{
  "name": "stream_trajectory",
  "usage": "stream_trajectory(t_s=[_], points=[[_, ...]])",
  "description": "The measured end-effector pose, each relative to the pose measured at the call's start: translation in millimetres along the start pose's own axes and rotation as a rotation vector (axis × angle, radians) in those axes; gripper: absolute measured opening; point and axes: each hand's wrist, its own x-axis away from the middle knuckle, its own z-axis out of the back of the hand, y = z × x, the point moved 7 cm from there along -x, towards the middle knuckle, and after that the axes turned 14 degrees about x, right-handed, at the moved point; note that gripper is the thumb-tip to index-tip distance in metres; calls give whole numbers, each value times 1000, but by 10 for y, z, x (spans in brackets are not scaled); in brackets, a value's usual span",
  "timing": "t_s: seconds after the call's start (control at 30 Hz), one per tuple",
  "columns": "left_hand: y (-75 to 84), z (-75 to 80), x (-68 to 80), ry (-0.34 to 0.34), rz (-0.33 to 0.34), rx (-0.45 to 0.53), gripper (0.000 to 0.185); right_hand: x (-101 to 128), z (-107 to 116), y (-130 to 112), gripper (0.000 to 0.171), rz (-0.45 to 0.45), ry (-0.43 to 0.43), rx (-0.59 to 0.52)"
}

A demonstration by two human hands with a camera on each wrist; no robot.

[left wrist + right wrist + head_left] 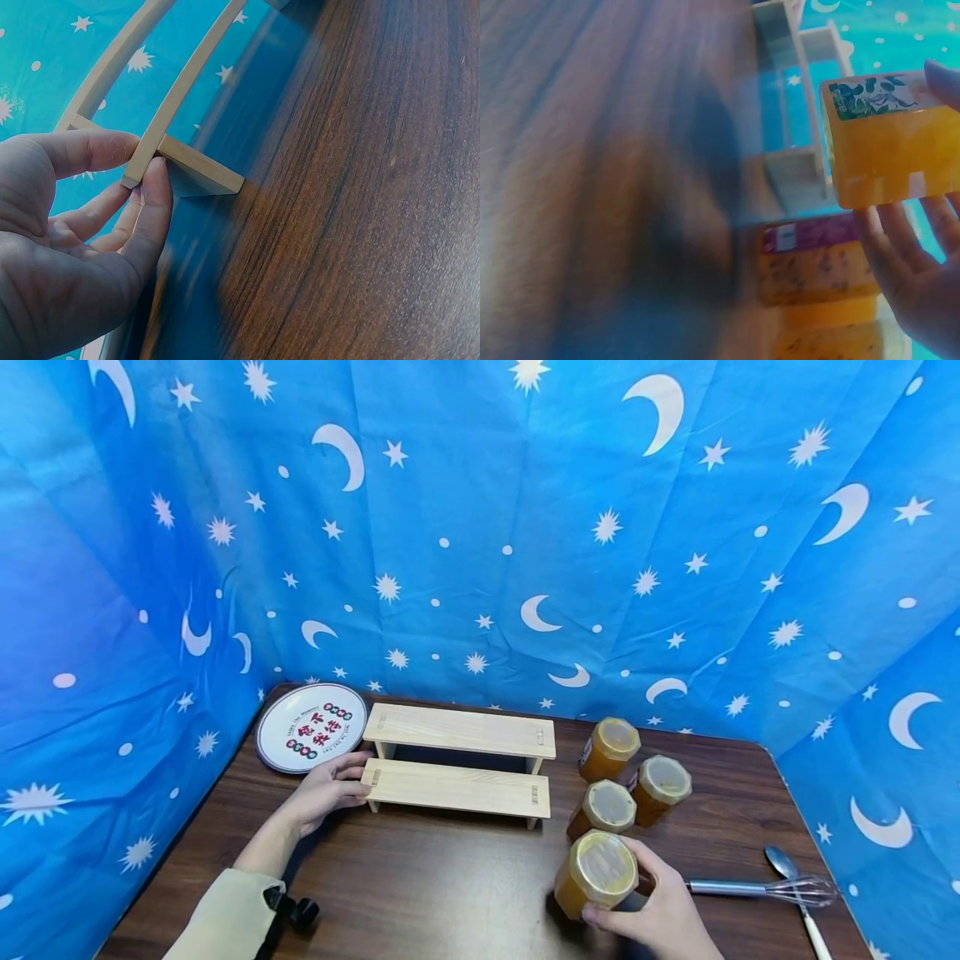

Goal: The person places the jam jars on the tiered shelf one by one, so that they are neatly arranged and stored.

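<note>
My left hand [327, 793] is at the left end of a low wooden shelf [457, 789]. In the left wrist view, thumb and fingers pinch the end of its board [161, 124], just outside the leg. My right hand [663, 910] grips a clear jar with orange-yellow contents [596, 875] around its sides. In the right wrist view, the held jar [892, 154] has a leaf-patterned label, and its base is raised off the tabletop. Behind it stand three more lidded jars: a near one [603, 807], one to the right [660, 787] and a far one [609, 749].
Directly behind the low shelf stands a taller wooden shelf [461, 729]. A white plate with red lettering [311, 758] is at the back left. A whisk [727, 887] and a spoon [810, 927] cross at the right. Blue curtains [450, 510] border the brown table [420, 877].
</note>
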Motion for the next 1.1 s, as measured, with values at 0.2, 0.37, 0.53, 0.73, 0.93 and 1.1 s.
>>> stream_trajectory(t_s=[0.2,0.37,0.53,0.73,0.93,1.1], points=[[-13,18,-14,12,4,-2,71,-40,63,-239,75,91,57,10],[-24,23,-26,22,7,0,71,-112,77,-420,74,143,70,12],[-22,29,-32,18,4,-5,70,-223,62,-591,75,172,74,9],[-22,34,-39,8,0,-13,71,-362,10,-788,77,247,108,-29],[-11,37,-22,11,3,-13,71,-514,-102,-984,78,335,123,-72],[-12,14,-2,5,-3,-11,70,-630,-215,-1091,79,342,117,-102]])
